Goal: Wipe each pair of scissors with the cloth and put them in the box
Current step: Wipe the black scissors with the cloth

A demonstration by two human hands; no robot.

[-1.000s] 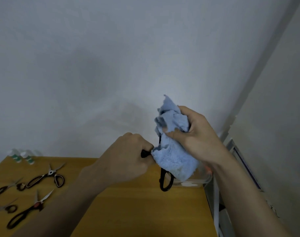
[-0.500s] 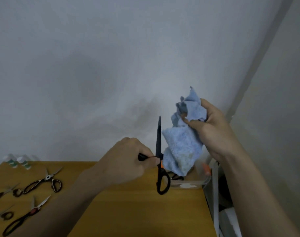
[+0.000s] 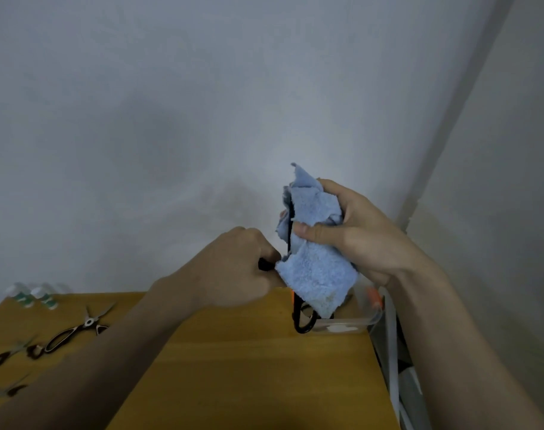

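A pair of black-handled scissors with a dark blade and an orange mark near the pivot (image 3: 302,321) is being held upright in mid-air above the far right part of the wooden table (image 3: 249,367), blade pointing up and one handle loop hanging just in front of the clear plastic box (image 3: 351,324). The left hand (image 3: 230,268) is gripping the other black handle, fingers curled tightly round it. The right hand (image 3: 354,234) is clasping a soft, fluffy light-blue cloth (image 3: 317,268), thumb and fingers pinching it round the blade so that only a thin dark strip of blade is showing along the cloth's left edge. The scissors are looking stiff and fairly light, with a smooth blade likely to slide easily through the fabric; the safe hold is at the handle loops, keeping the cloth between fingers and edge. The cloth is limp and is bunching, so it needs a firm pinch. On the near left of the table, several other pairs of scissors (image 3: 75,330) are lying apart from one another, seemingly awaiting wiping, and two small white bottles with green bands (image 3: 32,294) are standing at the far left corner by the grey wall (image 3: 202,119).
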